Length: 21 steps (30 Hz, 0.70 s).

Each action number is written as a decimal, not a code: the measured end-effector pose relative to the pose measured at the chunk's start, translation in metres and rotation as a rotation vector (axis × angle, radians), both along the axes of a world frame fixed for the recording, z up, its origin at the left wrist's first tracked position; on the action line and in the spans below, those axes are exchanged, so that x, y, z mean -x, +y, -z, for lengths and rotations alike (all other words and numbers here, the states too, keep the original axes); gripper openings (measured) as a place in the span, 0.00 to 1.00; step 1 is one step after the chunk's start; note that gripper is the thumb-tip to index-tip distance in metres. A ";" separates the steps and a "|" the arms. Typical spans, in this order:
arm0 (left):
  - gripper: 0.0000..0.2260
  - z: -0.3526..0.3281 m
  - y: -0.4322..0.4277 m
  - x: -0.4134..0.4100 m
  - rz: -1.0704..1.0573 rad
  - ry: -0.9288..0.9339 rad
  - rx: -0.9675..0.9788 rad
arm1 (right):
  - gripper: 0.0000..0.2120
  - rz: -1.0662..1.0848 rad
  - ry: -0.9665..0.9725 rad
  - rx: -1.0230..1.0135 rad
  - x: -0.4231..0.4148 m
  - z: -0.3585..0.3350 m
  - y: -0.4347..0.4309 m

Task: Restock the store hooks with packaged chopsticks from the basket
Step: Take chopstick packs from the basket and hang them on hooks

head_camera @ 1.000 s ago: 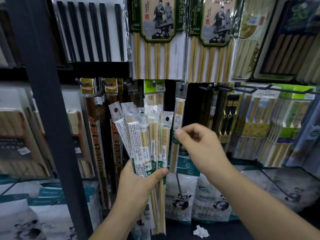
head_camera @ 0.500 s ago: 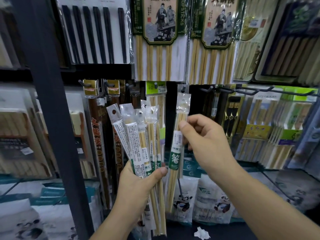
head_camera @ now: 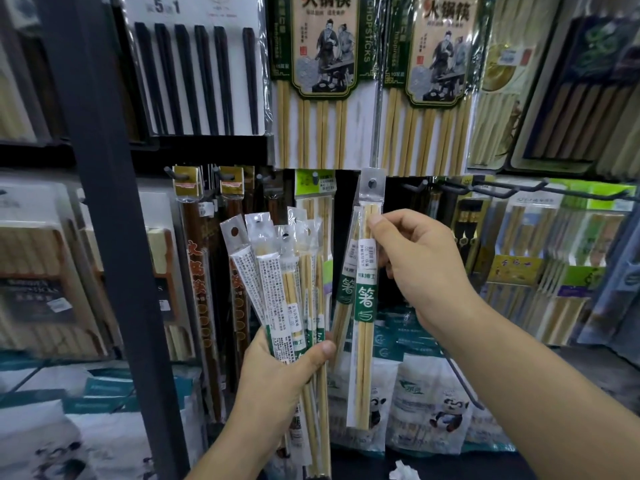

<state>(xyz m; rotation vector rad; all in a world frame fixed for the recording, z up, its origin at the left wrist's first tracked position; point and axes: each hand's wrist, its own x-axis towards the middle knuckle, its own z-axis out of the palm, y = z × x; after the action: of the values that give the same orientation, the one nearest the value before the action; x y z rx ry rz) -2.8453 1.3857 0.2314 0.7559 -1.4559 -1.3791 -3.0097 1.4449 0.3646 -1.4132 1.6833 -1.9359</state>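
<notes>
My left hand grips a fanned bundle of several chopstick packets, clear sleeves with green and white labels, at lower centre. My right hand pinches the upper part of one packet of bamboo chopsticks with a green label. That packet hangs upright, and its punched hole sits at the tip of a hook below the upper shelf. A second like packet hangs just behind it. No basket is in view.
A dark steel upright runs down the left. Bare black hooks stick out at right above green packs. Dark brown chopstick packs hang left of the bundle. Large bamboo sets hang above; panda bags lie below.
My right hand took one packet off the bundle's right side and lifted it up and right until its hole reached the hook. The left hand stayed put.
</notes>
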 end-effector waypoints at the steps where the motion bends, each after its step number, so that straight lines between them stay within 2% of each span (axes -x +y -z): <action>1: 0.24 0.000 0.000 0.000 0.005 0.000 0.002 | 0.11 0.000 -0.003 -0.003 0.000 0.000 -0.001; 10: 0.21 0.004 -0.005 -0.001 0.035 -0.006 0.011 | 0.11 0.009 -0.022 0.007 -0.002 -0.004 -0.004; 15: 0.24 0.005 -0.005 -0.001 0.037 0.003 0.012 | 0.11 0.010 -0.049 -0.003 0.000 0.000 -0.005; 21: 0.23 0.006 -0.006 -0.001 0.032 0.029 0.026 | 0.12 0.075 0.039 -0.036 0.004 0.007 -0.010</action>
<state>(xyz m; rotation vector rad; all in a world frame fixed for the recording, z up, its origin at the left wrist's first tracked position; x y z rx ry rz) -2.8448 1.3795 0.2253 0.6961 -1.4670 -1.3871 -3.0142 1.4351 0.3577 -1.4031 1.8041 -1.9177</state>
